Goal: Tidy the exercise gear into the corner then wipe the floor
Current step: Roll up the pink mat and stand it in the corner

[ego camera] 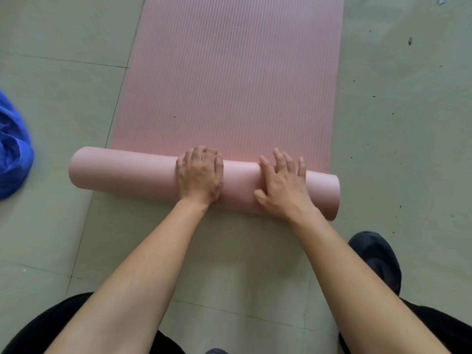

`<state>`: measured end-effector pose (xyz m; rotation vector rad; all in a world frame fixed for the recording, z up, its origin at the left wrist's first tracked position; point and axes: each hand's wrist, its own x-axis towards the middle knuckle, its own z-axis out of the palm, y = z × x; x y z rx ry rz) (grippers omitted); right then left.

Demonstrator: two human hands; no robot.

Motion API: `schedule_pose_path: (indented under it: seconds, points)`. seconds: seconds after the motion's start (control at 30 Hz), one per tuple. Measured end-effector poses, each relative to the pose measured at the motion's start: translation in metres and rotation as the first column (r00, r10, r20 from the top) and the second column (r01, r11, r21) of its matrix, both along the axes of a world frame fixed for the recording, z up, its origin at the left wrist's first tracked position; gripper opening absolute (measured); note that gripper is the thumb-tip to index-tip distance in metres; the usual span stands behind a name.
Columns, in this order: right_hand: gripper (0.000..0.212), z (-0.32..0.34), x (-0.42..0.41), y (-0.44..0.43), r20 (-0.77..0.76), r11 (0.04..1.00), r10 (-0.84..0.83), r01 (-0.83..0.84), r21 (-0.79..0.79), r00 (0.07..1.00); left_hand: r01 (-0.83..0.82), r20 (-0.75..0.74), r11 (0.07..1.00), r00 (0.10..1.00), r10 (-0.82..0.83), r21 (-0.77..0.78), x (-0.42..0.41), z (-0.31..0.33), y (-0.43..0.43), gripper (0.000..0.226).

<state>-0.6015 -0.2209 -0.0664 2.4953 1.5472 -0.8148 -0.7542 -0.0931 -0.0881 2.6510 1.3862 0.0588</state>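
Mat cropped at top, blue bag — cropped (left edge)

The floor is laid with large pale grey-green tiles, dull and a little scuffed, with thin dark seams crossing on the left and in the near middle. Small dark specks dot the right side. A crumpled blue bag lies at the left edge. The light is soft and even.
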Motion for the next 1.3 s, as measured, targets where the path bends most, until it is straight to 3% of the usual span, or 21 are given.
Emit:
schedule_pose_path:
  seconds: [0.1, 0.2, 0.27, 0.4, 0.47, 0.53, 0.63, 0.73, 0.8, 0.87, 0.97, 1.1, 1.17, 1.3]
  points:
    - [0.071, -0.006, 0.005, 0.0, 0.037, 0.962, -0.172, 0.159, 0.221, 0.984, 0.098, -0.033, 0.99, 0.995, -0.095, 0.098, -0.019, -0.006, -0.007, 0.046]
    - [0.049, -0.014, 0.001, 0.004, 0.116, 0.88, -0.264, 0.19, 0.436, 0.957, 0.152, -0.095, 0.982, 0.985, -0.142, 0.109, -0.02, -0.008, -0.003, 0.054]
    - [0.045, -0.015, -0.001, 0.005, 0.072, 0.833, -0.269, 0.195, 0.517, 0.96, 0.161, -0.125, 0.981, 0.981, -0.147, 0.108, -0.01, -0.006, 0.006, 0.055]
    - [0.092, -0.005, 0.005, 0.0, 0.072, 0.919, -0.053, 0.02, 0.395, 0.996, 0.18, -0.113, 0.974, 0.98, -0.165, 0.14, 0.016, 0.014, 0.032, 0.049]
    - [0.116, 0.003, 0.011, 0.003, 0.079, 0.97, 0.013, -0.031, 0.241, 0.997, 0.185, -0.193, 0.981, 0.966, -0.17, 0.061, 0.028, 0.031, 0.04, 0.054]
    - [0.124, 0.012, 0.015, 0.01, 0.055, 0.992, 0.012, -0.02, 0.129, 0.998, 0.161, -0.28, 0.987, 0.947, -0.161, -0.023, 0.039, 0.041, 0.046, 0.058]
    - [0.11, 0.02, 0.027, 0.017, -0.014, 0.997, 0.028, -0.027, 0.068, 0.999, 0.192, -0.314, 0.976, 0.925, -0.214, -0.098, 0.047, 0.04, 0.051, 0.061]
    - [0.105, 0.022, 0.04, 0.019, -0.126, 0.999, 0.041, -0.041, 0.0, 0.991, 0.184, -0.207, 0.98, 0.959, -0.196, -0.075, 0.034, 0.03, 0.045, 0.056]
    - [0.109, 0.019, 0.044, 0.019, -0.07, 0.999, 0.018, -0.017, 0.027, 0.997, 0.103, -0.024, 0.994, 0.994, -0.104, -0.019, 0.023, 0.026, 0.032, 0.053]
    - [0.104, 0.015, 0.047, 0.017, 0.025, 0.99, -0.075, 0.071, 0.125, 0.997, 0.069, 0.045, 0.997, 0.997, -0.07, 0.027, 0.014, 0.019, 0.021, 0.049]
    - [0.082, 0.012, 0.044, 0.015, 0.059, 0.924, -0.244, 0.213, 0.317, 0.968, 0.122, -0.106, 0.992, 0.987, -0.119, 0.029, 0.007, 0.006, 0.013, 0.059]
    - [0.049, 0.006, 0.02, 0.015, 0.049, 0.864, -0.204, 0.156, 0.479, 0.978, 0.117, -0.172, 0.993, 0.978, -0.119, -0.021, 0.013, 0.003, 0.021, 0.072]
    - [0.062, 0.006, 0.012, 0.013, 0.028, 0.902, -0.141, 0.116, 0.416, 0.99, 0.121, -0.177, 0.993, 0.977, -0.12, -0.003, 0.018, 0.003, 0.027, 0.073]
    - [0.126, 0.006, 0.014, 0.004, 0.105, 0.986, 0.019, -0.036, 0.163, 0.994, 0.129, -0.182, 0.989, 0.977, -0.114, 0.071, 0.022, 0.007, 0.03, 0.069]
